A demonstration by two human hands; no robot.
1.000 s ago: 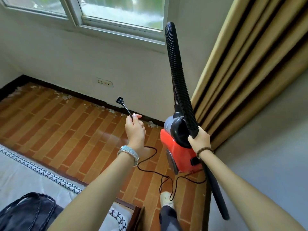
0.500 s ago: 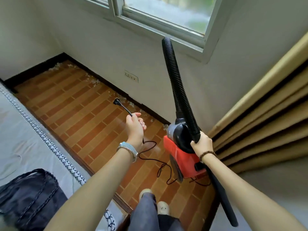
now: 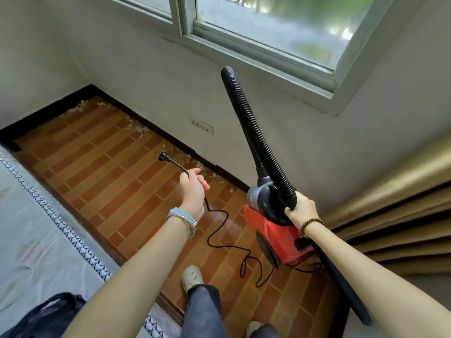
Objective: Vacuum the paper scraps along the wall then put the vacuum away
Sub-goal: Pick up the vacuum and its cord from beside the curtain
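Head view: a left hand (image 3: 193,189) pinches a black power cord (image 3: 220,230) just behind its plug (image 3: 163,157), held out above a brown tiled floor (image 3: 97,172). The right hand (image 3: 301,211) grips the black ribbed hose (image 3: 253,132) of a red vacuum (image 3: 278,235) standing near a tan curtain (image 3: 400,215). White paper scraps (image 3: 141,128) lie along the wall's dark baseboard, below a wall socket (image 3: 201,124).
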